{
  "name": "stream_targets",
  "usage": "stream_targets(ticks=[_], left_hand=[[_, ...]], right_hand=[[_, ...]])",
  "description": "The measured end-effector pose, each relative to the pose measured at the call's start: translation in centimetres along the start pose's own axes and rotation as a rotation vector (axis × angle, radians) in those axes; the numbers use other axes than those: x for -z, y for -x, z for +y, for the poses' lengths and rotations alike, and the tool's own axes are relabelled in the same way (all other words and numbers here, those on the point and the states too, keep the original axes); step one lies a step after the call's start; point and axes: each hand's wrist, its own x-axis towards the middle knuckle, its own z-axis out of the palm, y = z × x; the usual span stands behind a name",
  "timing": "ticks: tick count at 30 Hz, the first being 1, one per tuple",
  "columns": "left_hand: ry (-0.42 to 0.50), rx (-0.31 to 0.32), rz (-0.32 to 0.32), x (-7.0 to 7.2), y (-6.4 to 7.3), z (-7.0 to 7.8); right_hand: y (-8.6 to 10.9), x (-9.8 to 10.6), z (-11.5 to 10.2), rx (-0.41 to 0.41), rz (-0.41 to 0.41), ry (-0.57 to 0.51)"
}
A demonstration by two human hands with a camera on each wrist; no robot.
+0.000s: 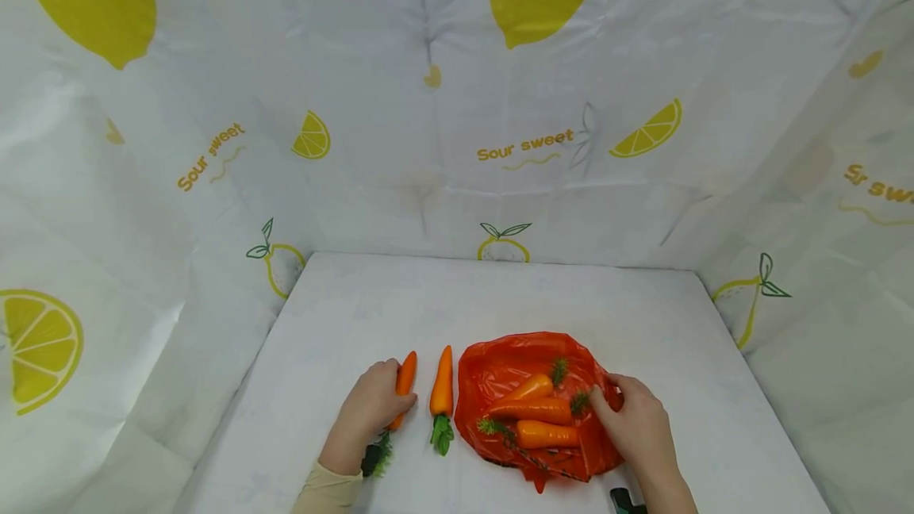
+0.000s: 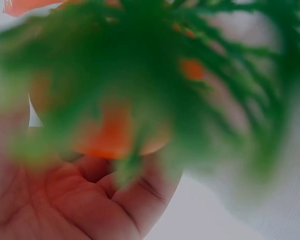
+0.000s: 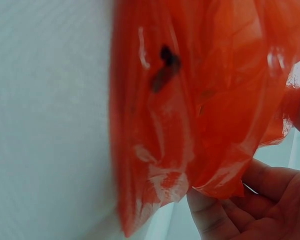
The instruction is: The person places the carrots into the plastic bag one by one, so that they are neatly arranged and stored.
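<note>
My left hand (image 1: 371, 403) grips an orange carrot (image 1: 406, 375), its tip pointing away from me. In the left wrist view, blurred green leaves (image 2: 135, 65) hide much of that carrot and part of the palm. Just to its right, a second carrot (image 1: 442, 391) lies on the table, leaves toward me. A red plastic bag (image 1: 493, 363) lies spread with its mouth up, and several carrots (image 1: 535, 409) rest in it. At the bag's right edge, my right hand (image 1: 643, 427) pinches the rim between thumb and fingers; the right wrist view shows the bag's side hanging in folds.
The white table (image 1: 371, 292) reaches back to a pale curtain (image 1: 400, 173) printed with lemons, which also rises along both sides. A dark wrist device (image 1: 623, 500) shows beside my right wrist.
</note>
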Motion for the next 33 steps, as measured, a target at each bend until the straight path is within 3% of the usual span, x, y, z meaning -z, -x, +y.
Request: stream_targets(ticks=[18,33], left_hand=[[-0.026,-0.071,0.078,2.7,-0.2,0.5],[-0.052,-0.069,0.103,4.8,-0.6,0.9]], right_hand=[[0.0,0.0,0.1,0.002,-0.002,0.0],[0.1,-0.1,0.0,-0.005,-0.003,-0.005]])
